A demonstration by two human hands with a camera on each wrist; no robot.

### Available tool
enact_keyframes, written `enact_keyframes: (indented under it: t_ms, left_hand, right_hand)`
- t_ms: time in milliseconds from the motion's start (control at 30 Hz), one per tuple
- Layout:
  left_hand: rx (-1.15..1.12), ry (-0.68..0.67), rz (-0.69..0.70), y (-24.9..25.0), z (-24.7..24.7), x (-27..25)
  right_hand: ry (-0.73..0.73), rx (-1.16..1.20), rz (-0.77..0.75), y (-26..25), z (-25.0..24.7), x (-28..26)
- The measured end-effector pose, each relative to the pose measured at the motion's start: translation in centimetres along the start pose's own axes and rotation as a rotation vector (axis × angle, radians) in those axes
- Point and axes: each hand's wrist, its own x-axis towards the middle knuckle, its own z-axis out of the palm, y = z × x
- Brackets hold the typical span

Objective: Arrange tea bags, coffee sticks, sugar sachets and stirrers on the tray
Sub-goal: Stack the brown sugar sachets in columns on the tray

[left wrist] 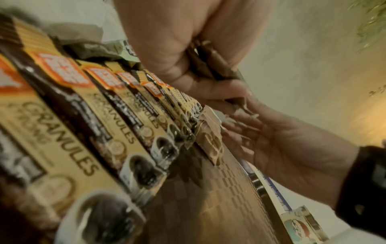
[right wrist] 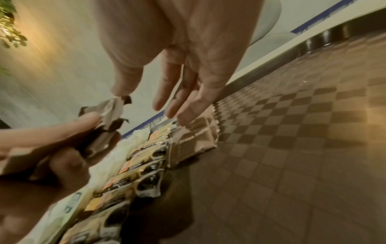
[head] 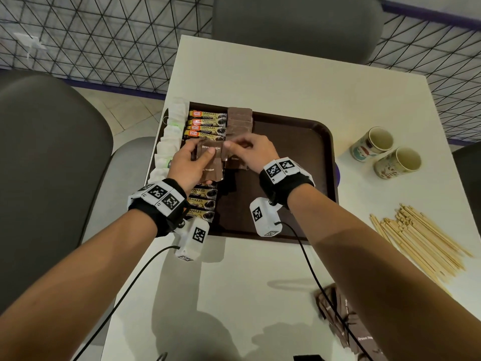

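Item: brown sugar sachets (head: 209, 160), a small fan gripped in our left hand (head: 186, 165), thumb curled over the top packet, above the coffee sticks (head: 205, 126) on the tray (head: 294, 157).

Our right hand (head: 250, 152) meets the fan at its right edge; thumb and forefinger appear to pinch one sachet, the other fingers (right wrist: 188, 115) stretched loose over the sachets already laid (head: 240, 121).

Location: laid sachets form a third column, right of the coffee sticks, which sit right of the tea bags (head: 169, 136).

Orientation: each laid sachet runs its long axis left to right, stacked overlapping toward us.

Handling note: we judge it best to draw one sachet free, keep it flat, and overlap it evenly on the column's near end.

Outstanding: more sachets (head: 343, 324) and stirrers (head: 421, 243) on the tabletop (head: 260, 82).
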Motion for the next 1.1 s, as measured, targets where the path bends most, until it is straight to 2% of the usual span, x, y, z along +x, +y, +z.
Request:
enact_keyframes:
  t_ms: [100, 233, 400, 500, 633, 833, 967, 1100]
  left_hand:
    - [0.011, -0.011, 0.023, 0.1, 0.2, -0.3]
    - [0.018, -0.023, 0.020, 0.1, 0.0, -0.7]
    - [0.126, -0.083, -0.022, 0.2, -0.2, -0.9]
    - [0.166, -0.104, -0.035, 0.4, -0.1, -0.9]
    - [0.188, -0.081, 0.008, 0.3, -0.1, -0.7]
    - [0.219, -0.030, 0.032, 0.2, -0.1, -0.1]
    - [0.231, -0.040, 0.084, 0.0, -0.8, 0.2]
    - [0.204, -0.019, 0.061, 0.3, -1.3, 0.5]
  right_hand:
    - [-0.081, 0.018, -0.037, -0.7, 0.6, -0.2]
    - [-0.081, 0.139, -0.002, -0.9, 0.7, -0.2]
    - [-0.078, 0.120, -0.012, -1.5, 0.3, -0.5]
    - [-0.071, 0.206, -0.019, -1.5, -0.2, -0.7]
    - [-0.018, 0.098, -0.015, -0.9, -0.8, -0.5]
    - [0.008, 0.099, 0.044, 0.6, -1.2, -0.3]
    - [0.064, -0.036, 0.115, 2.5, -1.4, 0.0]
    - [0.078, -0.113, 0.182, 3.7, -1.1, -0.2]
